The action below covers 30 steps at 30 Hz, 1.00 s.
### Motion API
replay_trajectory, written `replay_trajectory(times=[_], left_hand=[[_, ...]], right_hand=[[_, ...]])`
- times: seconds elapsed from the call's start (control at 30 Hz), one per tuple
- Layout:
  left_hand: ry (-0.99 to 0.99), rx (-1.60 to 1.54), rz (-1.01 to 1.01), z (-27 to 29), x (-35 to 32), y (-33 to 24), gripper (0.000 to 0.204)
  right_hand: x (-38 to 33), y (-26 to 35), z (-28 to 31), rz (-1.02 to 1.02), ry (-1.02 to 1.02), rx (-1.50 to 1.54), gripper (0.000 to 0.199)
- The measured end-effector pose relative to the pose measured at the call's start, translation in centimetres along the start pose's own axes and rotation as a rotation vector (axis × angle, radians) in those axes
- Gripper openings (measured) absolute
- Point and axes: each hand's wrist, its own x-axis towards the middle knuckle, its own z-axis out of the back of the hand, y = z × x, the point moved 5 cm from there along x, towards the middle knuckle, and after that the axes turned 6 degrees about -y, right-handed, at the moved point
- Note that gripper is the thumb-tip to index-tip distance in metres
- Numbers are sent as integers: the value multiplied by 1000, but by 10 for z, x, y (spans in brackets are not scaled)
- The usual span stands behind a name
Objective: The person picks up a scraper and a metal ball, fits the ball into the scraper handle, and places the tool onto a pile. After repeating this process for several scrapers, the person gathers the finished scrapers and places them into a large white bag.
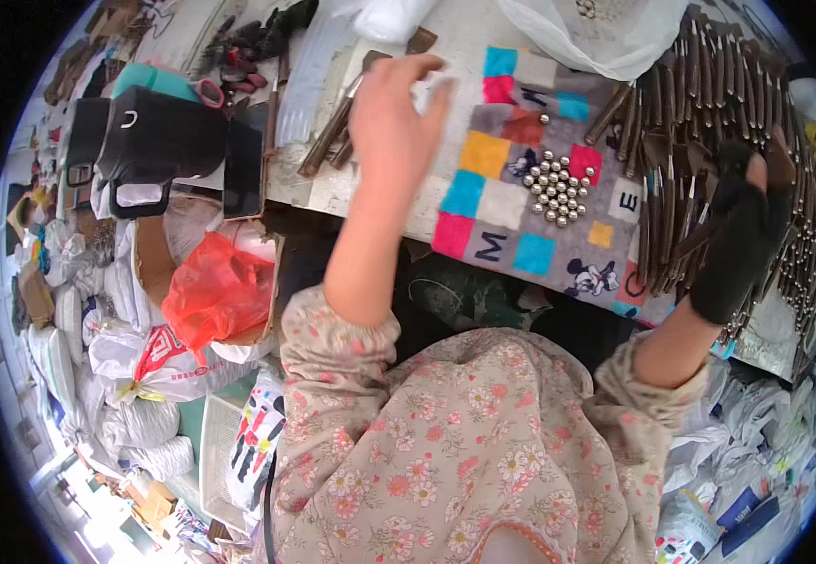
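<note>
My left hand (391,117) is raised over the left part of the table, slightly blurred, with thumb and forefinger apart and nothing visible between them. Beside it lie a few brown-handled pieces (331,136). My right hand (742,202), in a black fingerless glove, is among a dense pile of slim brown handles (648,235) at the right; its fingers blend into the dark pieces, so their grip is hidden. Between my hands, a bunch of shiny steel balls (558,191) rests on a colourful patchwork-patterned cloth (488,202). One more ball (544,119) sits apart, farther back.
A white plastic bag (605,42) lies at the back. On the left stand a black case (159,136) and a turquoise item (156,81). Below them, a cardboard box (154,258) holds a red plastic bag (218,291). Several stuffed bags crowd the floor on both sides.
</note>
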Motion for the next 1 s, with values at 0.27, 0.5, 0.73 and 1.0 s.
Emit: replay_trajectory(times=[0.27, 0.5, 0.73, 1.0], left_hand=[[384, 605, -14, -15, -25, 44, 24], [67, 196, -125, 9, -18, 9, 12], [-71, -1225, 652, -26, -59, -79, 28], [-54, -1106, 425, -56, -78, -78, 41]], right_hand=[[7, -47, 13, 509, 297, -1178, 42], [-33, -18, -10, 613, 218, -862, 34], [-73, 19, -75, -156, 507, 30, 44], [-79, -9, -94, -110, 559, 410, 29]])
